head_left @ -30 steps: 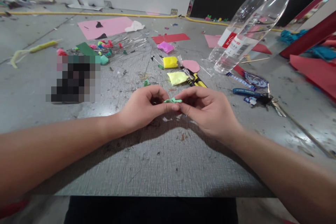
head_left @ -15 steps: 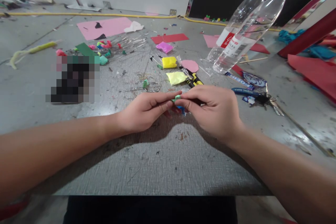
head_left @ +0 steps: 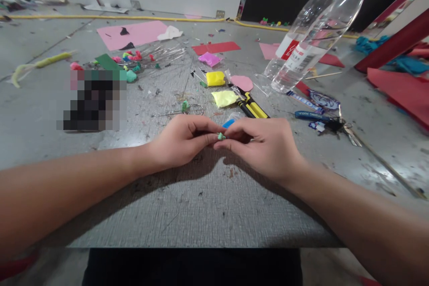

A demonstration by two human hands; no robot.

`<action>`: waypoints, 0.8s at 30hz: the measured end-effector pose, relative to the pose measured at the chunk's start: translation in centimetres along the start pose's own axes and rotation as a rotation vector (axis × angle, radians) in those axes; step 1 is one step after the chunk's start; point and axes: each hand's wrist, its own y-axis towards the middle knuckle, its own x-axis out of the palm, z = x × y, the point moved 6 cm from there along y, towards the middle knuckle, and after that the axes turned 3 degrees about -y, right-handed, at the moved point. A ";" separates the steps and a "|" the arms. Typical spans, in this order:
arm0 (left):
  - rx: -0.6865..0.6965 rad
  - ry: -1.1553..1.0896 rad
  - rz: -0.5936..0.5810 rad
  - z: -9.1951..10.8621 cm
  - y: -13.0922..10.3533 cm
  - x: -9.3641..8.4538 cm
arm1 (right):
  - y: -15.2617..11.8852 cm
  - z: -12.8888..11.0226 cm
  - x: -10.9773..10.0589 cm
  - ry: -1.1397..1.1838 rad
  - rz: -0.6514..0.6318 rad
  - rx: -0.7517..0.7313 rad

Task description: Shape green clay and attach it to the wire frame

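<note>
A small lump of green modelling clay (head_left: pixel 220 136) sits between the fingertips of both hands, just above the table. My left hand (head_left: pixel 187 140) pinches it from the left with thumb and forefinger. From the right, the thumb and forefinger of my right hand (head_left: pixel 268 145) close on the same lump. Right behind the fingers lies a blue packet (head_left: pixel 229 123), partly covered by them. Beyond my left hand are thin metal wires with a green clay piece (head_left: pixel 185 106) on them. Black-and-yellow pliers (head_left: pixel 253 106) lie behind my right hand.
Clay packets in yellow (head_left: pixel 215 78), pale yellow (head_left: pixel 224 98) and purple (head_left: pixel 209 59) lie farther back. Two clear bottles (head_left: pixel 295 60) stand at the right, near keys (head_left: pixel 350 135) on a blue strap. A blurred dark object (head_left: pixel 90 103) is at the left, by several clay-tipped wires (head_left: pixel 164 56).
My right hand has shifted slightly left and down, and the fingertips have lowered around the green clay. More of the pliers and the blue packet now shows.
</note>
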 end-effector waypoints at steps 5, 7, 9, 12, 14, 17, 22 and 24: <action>0.044 -0.023 -0.150 0.7 -0.1 0.7 | 0.1 0.2 -0.2 -0.076 0.016 -0.004; 0.022 -0.064 -0.147 0.7 -0.1 0.8 | 0.0 0.6 0.2 0.015 -0.022 0.048; 0.010 -0.045 -0.114 0.6 -0.2 0.9 | 0.0 0.9 0.8 0.141 -0.073 0.097; 0.020 0.072 -0.023 0.5 -0.3 0.5 | -0.2 1.2 1.8 0.327 -0.167 0.183; 0.033 0.158 0.041 0.5 -0.3 0.1 | -0.3 1.4 2.3 0.423 -0.209 0.252; 0.048 0.208 0.118 0.4 -0.3 -0.3 | -0.4 1.3 2.5 0.499 -0.214 0.271; 0.080 0.170 0.139 0.5 -0.3 -0.6 | -0.4 1.3 2.3 0.468 -0.134 0.214; 0.079 0.176 0.108 0.6 -0.3 -0.4 | -0.4 1.8 2.2 0.413 -0.101 0.249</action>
